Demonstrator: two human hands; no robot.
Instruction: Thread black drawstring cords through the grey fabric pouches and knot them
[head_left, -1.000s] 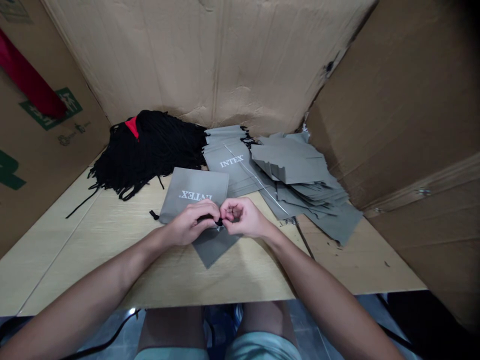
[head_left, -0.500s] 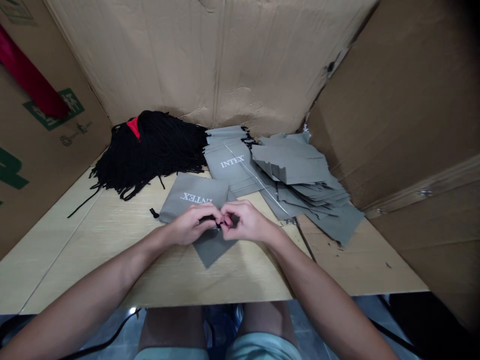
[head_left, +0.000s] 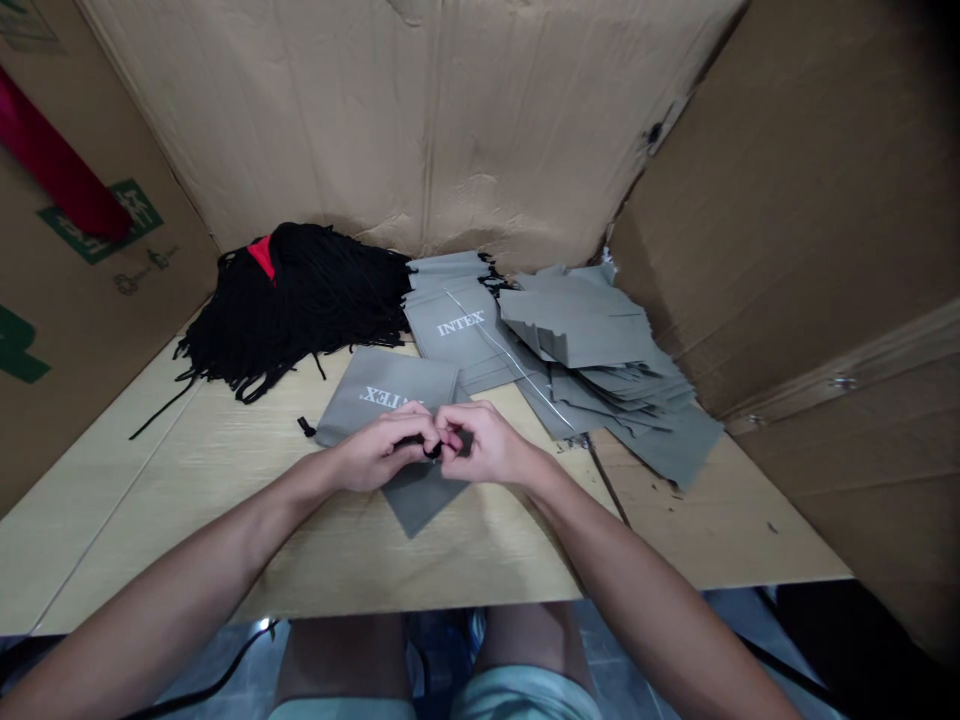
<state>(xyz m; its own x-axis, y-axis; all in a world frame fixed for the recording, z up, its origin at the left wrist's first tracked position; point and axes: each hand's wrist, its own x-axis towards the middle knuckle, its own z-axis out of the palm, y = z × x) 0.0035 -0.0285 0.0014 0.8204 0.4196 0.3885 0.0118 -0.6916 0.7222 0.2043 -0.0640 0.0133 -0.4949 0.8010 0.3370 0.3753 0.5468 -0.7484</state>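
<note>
Over a grey INTEX drawstring pouch (head_left: 352,400) my two hands meet, fingertips pinched close together. My left hand (head_left: 390,447) is closed on a black drawstring cord (head_left: 432,451), which shows as a small dark loop between the fingers. Right beside it, my right hand (head_left: 481,443) is also closed on the cord, its thumb and forefinger curled in. A short knotted cord end (head_left: 306,427) sticks out at the pouch's left corner. Beneath the hands, the corner of another grey piece (head_left: 420,505) points toward me. The exact path of the cord is hidden by my fingers.
A big heap of black cords (head_left: 300,300) with a red strip lies at the back left. Behind my hands is a stack of INTEX pouches (head_left: 450,345), with a thin light rod across it. Loose grey pouches (head_left: 592,330) pile up right. Cardboard walls (head_left: 420,120) enclose the table.
Both hands stay at nearly the same spot, with the fingers shifting slightly around the cord. The black loop between them shows a little more. The view has shifted slightly.
</note>
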